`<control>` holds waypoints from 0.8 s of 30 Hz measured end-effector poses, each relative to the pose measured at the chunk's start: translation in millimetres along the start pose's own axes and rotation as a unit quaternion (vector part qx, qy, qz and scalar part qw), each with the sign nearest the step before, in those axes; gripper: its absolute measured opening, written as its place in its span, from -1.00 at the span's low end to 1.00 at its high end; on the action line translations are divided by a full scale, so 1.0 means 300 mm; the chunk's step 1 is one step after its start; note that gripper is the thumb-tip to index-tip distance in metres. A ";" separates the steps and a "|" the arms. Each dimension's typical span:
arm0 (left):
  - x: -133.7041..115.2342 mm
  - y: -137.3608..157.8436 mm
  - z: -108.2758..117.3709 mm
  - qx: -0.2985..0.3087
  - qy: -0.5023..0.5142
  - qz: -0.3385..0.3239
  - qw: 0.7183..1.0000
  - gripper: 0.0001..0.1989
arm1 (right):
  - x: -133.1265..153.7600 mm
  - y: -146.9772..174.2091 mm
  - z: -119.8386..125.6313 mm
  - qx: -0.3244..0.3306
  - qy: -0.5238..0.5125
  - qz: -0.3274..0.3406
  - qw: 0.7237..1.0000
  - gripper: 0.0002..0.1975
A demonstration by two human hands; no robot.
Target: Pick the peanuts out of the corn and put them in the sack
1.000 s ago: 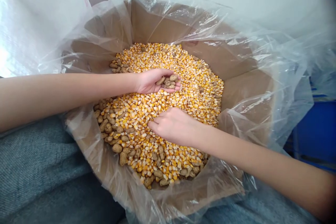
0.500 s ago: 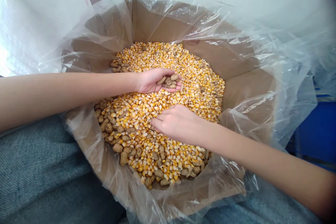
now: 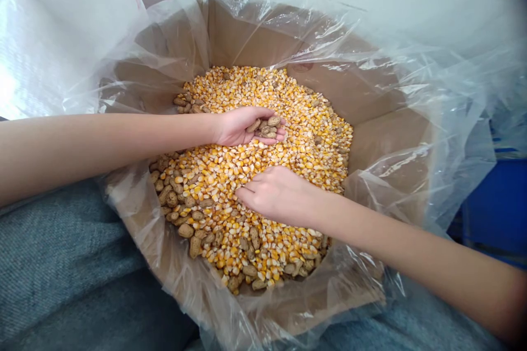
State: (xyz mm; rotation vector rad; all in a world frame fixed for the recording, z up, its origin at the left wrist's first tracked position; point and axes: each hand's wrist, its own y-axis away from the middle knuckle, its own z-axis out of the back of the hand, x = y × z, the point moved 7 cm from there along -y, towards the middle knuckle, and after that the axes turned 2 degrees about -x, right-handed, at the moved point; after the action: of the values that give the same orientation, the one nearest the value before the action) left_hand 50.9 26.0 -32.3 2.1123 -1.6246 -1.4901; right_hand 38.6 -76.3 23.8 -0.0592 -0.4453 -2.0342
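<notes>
A cardboard box (image 3: 382, 120) lined with clear plastic (image 3: 428, 98) holds yellow corn kernels (image 3: 296, 120) mixed with peanuts in their shells (image 3: 181, 214). My left hand (image 3: 239, 127) lies palm up over the corn, cupped around a few peanuts (image 3: 265, 127). My right hand (image 3: 275, 193) rests palm down on the corn just below it, fingers curled toward the kernels and pointing left. Whether its fingertips pinch anything is hidden. More peanuts line the box's near and left edges.
A white woven sack (image 3: 53, 38) stands at the upper left beside the box. Grey-blue fabric (image 3: 61, 274) lies under my left arm and along the bottom. A blue object (image 3: 498, 208) shows at the right edge. A pale wall is behind the box.
My right hand has shifted slightly up and right over the corn. My left hand stays still with the peanuts in it.
</notes>
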 end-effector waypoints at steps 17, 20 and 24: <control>-0.004 -0.003 0.011 -0.012 0.009 -0.020 1.000 -0.75 | -0.276 0.135 0.155 -0.201 -0.083 -0.251 0.943 -0.73; -0.008 -0.008 0.003 0.011 0.010 -0.034 0.999 -0.75 | -0.299 0.144 0.164 -0.243 -0.089 -0.280 0.924 -0.73; -0.010 -0.010 -0.005 0.027 0.008 -0.039 0.999 -0.73 | -0.324 0.137 0.151 -0.272 -0.103 -0.291 0.911 -0.75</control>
State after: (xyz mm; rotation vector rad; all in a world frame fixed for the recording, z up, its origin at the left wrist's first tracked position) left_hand 54.2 28.8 -31.4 2.2346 -1.6120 -1.4624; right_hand 114.8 3.5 55.7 -0.5420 0.0041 -2.7076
